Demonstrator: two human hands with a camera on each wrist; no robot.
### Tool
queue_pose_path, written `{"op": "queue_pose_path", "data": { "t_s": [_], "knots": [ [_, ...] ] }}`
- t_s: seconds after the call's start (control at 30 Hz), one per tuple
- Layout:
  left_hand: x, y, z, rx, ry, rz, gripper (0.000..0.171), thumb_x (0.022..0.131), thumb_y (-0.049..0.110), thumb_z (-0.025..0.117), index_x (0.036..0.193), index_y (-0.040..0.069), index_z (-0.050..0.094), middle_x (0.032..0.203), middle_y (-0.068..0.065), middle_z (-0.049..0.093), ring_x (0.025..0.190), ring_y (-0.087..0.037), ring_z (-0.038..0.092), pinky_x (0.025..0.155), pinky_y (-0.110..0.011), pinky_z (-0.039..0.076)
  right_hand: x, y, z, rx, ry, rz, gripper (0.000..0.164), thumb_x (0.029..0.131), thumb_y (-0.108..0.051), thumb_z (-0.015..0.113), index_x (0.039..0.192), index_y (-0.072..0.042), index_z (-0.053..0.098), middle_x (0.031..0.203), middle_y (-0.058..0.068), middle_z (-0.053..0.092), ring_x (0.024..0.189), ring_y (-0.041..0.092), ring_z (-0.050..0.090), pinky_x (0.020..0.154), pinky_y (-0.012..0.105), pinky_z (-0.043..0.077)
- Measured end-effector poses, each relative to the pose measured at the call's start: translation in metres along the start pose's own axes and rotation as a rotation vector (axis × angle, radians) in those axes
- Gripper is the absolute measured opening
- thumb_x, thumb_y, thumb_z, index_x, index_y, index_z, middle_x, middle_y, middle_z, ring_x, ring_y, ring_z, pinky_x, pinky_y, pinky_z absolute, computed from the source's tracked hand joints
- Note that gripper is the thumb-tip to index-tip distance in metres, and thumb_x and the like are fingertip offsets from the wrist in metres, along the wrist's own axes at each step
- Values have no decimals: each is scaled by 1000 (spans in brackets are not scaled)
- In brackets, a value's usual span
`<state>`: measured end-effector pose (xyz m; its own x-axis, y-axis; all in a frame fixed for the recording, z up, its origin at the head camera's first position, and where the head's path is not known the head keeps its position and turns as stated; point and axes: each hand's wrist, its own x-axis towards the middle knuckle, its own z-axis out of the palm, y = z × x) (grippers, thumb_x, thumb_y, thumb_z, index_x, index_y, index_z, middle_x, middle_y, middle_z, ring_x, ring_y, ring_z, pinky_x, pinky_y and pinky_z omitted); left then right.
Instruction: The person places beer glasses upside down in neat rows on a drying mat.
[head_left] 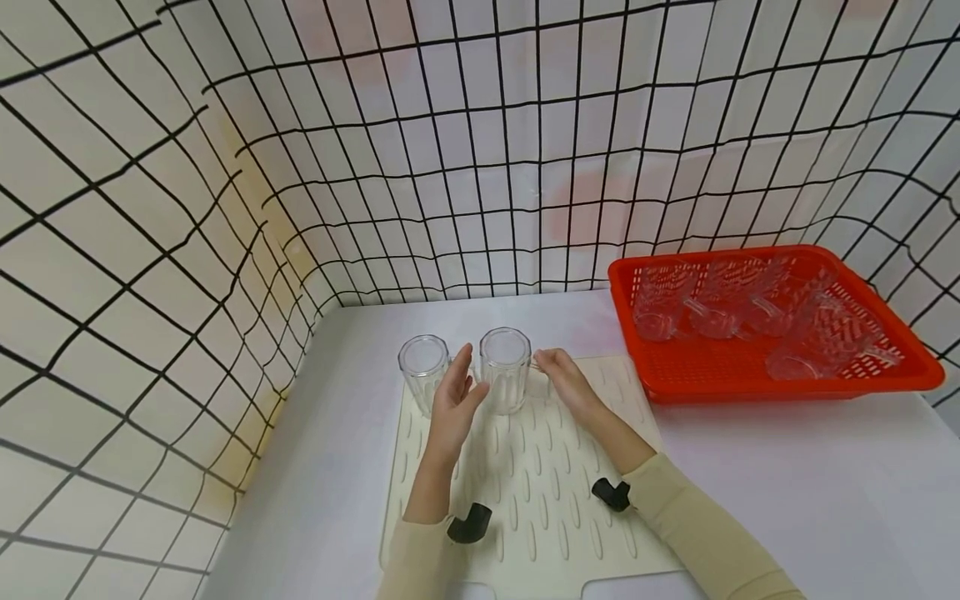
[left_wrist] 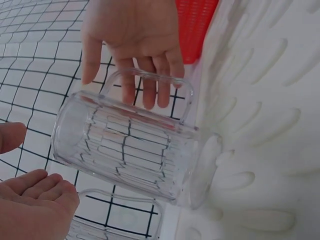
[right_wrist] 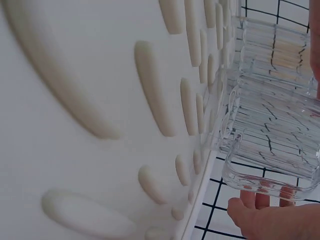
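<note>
Two clear glass mugs stand on a cream ridged drying mat (head_left: 540,508). My left hand (head_left: 452,408) is between them, thumb and fingers apart, beside the right mug (head_left: 506,383). The left mug (head_left: 422,367) is partly hidden behind that hand. At the right mug's handle (left_wrist: 186,100) my right hand (head_left: 572,387) has its fingers extended, overlapping the handle in the left wrist view. In the right wrist view, the fingertips (right_wrist: 262,200) show just beyond the handle, not curled round it.
A red plastic basket (head_left: 637,367) stands at the back right with several clear glass mugs (head_left: 825,337) lying in it. Black wire grid panels (head_left: 540,162) rise behind and at both sides of the white table (head_left: 300,500).
</note>
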<state>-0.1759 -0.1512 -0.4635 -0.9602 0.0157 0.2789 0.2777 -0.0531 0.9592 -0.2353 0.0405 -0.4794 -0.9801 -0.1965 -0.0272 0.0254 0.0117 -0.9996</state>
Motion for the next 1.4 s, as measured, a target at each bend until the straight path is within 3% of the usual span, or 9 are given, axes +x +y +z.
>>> {"op": "queue_pose_path", "data": {
  "t_s": [0.2, 0.63, 1.1, 1.2, 1.4],
  "knots": [
    [-10, 4, -2, 4, 5, 8, 58, 96, 0, 56, 149, -3, 32, 156, -16, 30, 145, -26, 24, 117, -45, 18, -5, -2, -9, -4, -20, 18, 40, 106, -24, 40, 127, 10, 42, 132, 29, 43, 126, 38, 39, 110, 47, 26],
    [-31, 9, -12, 27, -13, 22, 56, 95, -4, 57, 146, -7, 35, 152, -22, 34, 143, -32, 27, 116, -49, 18, -19, -11, -36, -117, 13, -1, 44, 104, -27, 46, 131, 9, 46, 132, 26, 48, 125, 38, 42, 109, 49, 32],
    [-61, 5, -29, 262, 1, -5, 53, 94, 4, 62, 143, -3, 43, 147, -20, 43, 139, -33, 35, 111, -56, 26, -39, -26, -52, -168, 23, -39, 42, 104, -25, 46, 130, 8, 48, 131, 25, 52, 123, 35, 45, 108, 48, 34],
    [-68, 3, -33, 338, 1, 0, 52, 93, 4, 63, 142, -3, 46, 145, -18, 46, 137, -35, 36, 109, -57, 30, -43, -31, -56, -180, 24, -54, 41, 104, -24, 46, 129, 8, 48, 130, 24, 53, 122, 36, 46, 107, 44, 36],
    [-82, -3, -40, 486, -4, -37, 51, 93, 8, 64, 141, 0, 48, 144, -15, 49, 135, -36, 39, 108, -53, 34, -55, -48, -67, -131, 27, -99, 42, 104, -25, 45, 129, 9, 47, 132, 27, 51, 119, 29, 47, 98, 18, 39]
  ]
}}
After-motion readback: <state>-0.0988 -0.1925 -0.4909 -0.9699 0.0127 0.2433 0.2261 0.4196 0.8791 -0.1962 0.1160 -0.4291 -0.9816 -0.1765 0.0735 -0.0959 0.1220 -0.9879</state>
